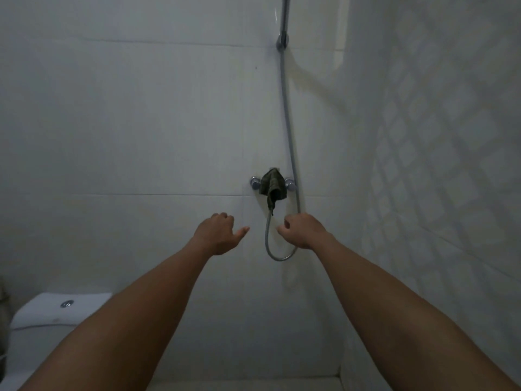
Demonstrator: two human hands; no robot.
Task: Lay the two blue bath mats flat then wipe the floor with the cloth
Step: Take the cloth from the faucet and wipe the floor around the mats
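A dark green cloth (273, 185) hangs draped over the shower tap on the white tiled wall, between its two chrome knobs. Both my arms reach up toward it. My left hand (219, 233) is below and left of the cloth, fingers loosely curled, thumb pointing right, holding nothing. My right hand (301, 229) is just below and right of the cloth, fingers loosely curled, close to the shower hose, and I see nothing in it. The blue bath mats are out of view.
A grey shower hose (288, 117) runs down from a wall bracket (282, 41) and loops under the tap. A white toilet cistern (53, 311) stands at the lower left. A patterned tiled wall (439, 136) closes the right side.
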